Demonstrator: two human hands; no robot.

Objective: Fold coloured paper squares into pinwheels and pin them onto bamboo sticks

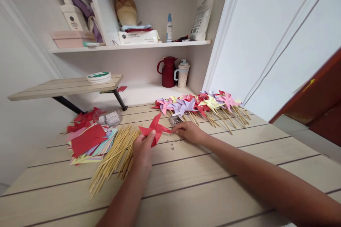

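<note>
A red paper pinwheel (156,127) is held between the thumb and fingers of my left hand (142,148), tilted up just above the table. My right hand (189,132) is close by, its fingertips pinched together near the tabletop and the pinwheel's right tip. Whatever is in that pinch is too small to make out. Several small shiny metal pieces (172,144) lie loose between the hands. Just behind the right fingers stands a small clear box (175,119) with more metal pieces in it. Thin wooden sticks (112,161) lie in a heap beside and partly under my left hand.
Pinwheels on sticks (185,105) are piled at the back right. Colored paper squares (89,140) are stacked at left, with red folded paper (84,120) and a clear plastic pack (113,117) behind. A raised wooden shelf (66,87) overhangs the back left. A red jug (168,72) stands behind.
</note>
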